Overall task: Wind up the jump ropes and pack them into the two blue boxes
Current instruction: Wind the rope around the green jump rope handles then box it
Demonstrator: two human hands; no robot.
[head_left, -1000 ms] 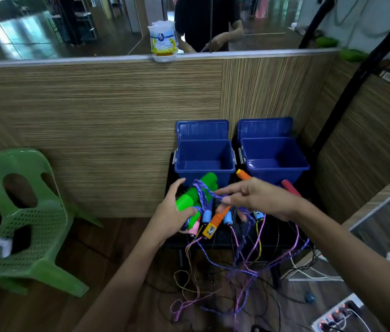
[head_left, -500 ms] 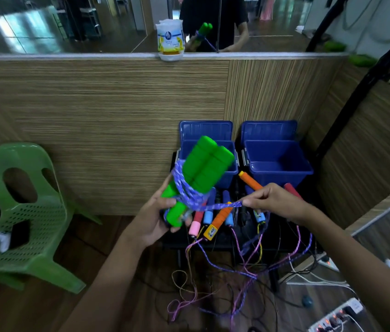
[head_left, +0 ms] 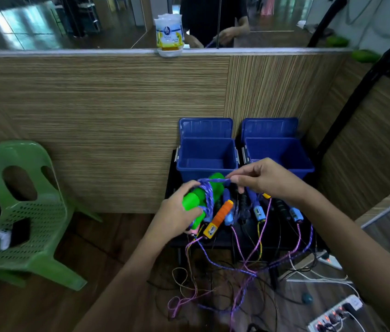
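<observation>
**Limp cord, firm handles**

Head view: just in front of the left blue box (head_left: 207, 154), the left hand (head_left: 177, 218) has its fingers curled round the green handles (head_left: 195, 200) — light, stiff, the sure grip. The right hand (head_left: 264, 179) pinches the soft purple cord (head_left: 213, 180), which likely slackens without tension.

Dim indoor light overall, cool tint. Brightest patch is upper left of the frame: daylight glare off the mirror (head_left: 45, 25) and its glossy floor reflection. Lower center is murky, dark cords lost in shadow under the table (head_left: 273, 243). My forearms go soft at the bottom edge. Strong wide-angle bending: ledge bows, right-side pole (head_left: 356, 97) leans. Fine detail smeared, slight motion blur on my right hand (head_left: 264, 179).
</observation>
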